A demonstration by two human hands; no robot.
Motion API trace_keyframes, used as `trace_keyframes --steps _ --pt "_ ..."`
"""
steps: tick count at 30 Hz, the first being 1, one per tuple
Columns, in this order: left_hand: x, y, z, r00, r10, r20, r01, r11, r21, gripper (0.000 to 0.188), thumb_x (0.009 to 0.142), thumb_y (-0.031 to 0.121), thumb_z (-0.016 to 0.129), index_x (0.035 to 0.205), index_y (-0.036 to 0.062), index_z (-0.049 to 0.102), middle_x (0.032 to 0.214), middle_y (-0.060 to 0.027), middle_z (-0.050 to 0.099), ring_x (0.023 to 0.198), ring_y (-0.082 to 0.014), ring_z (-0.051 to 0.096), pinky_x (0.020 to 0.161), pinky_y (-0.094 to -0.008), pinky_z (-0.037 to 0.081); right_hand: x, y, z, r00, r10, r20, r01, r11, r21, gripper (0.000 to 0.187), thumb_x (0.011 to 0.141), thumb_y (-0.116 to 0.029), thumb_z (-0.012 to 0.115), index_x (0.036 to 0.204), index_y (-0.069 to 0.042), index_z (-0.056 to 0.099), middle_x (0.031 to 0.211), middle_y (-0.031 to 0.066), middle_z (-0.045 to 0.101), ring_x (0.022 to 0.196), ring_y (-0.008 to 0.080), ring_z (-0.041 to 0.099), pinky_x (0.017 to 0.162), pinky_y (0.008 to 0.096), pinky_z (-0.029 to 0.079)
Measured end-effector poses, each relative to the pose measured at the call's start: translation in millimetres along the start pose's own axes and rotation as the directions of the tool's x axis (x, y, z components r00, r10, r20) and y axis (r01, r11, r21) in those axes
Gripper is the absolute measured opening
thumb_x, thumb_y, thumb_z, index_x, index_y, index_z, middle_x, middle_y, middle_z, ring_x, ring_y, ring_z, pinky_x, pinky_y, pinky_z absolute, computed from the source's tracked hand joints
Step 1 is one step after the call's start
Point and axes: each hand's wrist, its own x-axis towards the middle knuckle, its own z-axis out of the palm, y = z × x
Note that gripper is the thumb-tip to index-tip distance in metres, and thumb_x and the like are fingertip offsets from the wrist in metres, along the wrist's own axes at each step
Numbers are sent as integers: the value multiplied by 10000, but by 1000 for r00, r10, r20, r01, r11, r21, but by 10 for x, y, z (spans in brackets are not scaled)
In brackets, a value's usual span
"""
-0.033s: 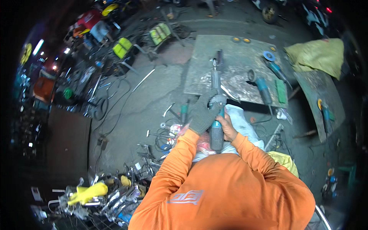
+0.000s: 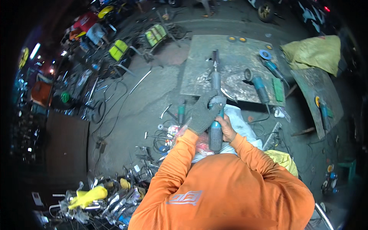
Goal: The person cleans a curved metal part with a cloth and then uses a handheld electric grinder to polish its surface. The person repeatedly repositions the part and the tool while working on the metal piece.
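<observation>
Head view: gloved left hand (image 2: 203, 114) and bare right hand (image 2: 227, 129) grip the teal power tool (image 2: 216, 133) between them. Its long axis points forward over the grey board (image 2: 196, 57), left hand nearer the tip (image 2: 215, 69); tip contact cannot be confirmed.

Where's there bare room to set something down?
Bare: the board, at its far left corner, left of the power tool; the floor between board and metal rod. Crowded: the board's right side, with grinders, and floor by your left sleeve, with loose tools.
</observation>
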Motion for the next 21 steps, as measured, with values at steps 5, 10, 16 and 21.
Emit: trace_keyframes --steps 5,10,16,21 --pt "325 -304 211 989 -116 87 123 989 -84 399 952 233 666 1305 48 651 1192 -212 705 1092 -318 691 926 -406 538 -232 -282 -392 968 -30 -251 40 998 38 390 924 -294 711 1202 -76 547 957 113 662 730 210 700 668 381 615" --pt "1369 -991 44 952 -290 -96 303 939 163 453 965 308 627 1265 -29 668 1209 -245 711 1093 -326 704 955 -395 517 -385 -974 -846 927 150 -343 -144 989 43 432 906 -346 717 1180 -45 570 866 81 651 672 209 684 604 370 600" --pt "2642 -1326 366 959 -284 15 260 896 360 749 878 540 664 1335 -52 612 1222 -278 695 1148 -378 682 1000 -436 504 -411 -960 -784 891 352 -285 -395 912 -108 405 899 -333 739 1162 -41 641 881 57 657 706 157 664 636 314 574" --pt "2923 -1333 502 941 -283 185 212 920 330 960 868 625 621 1505 -64 418 1353 -300 624 1262 -404 617 1069 -419 463 -97 -801 -612 926 352 -138 -374 904 -207 370 934 -288 701 1174 -13 640 911 51 660 788 148 676 657 303 562"
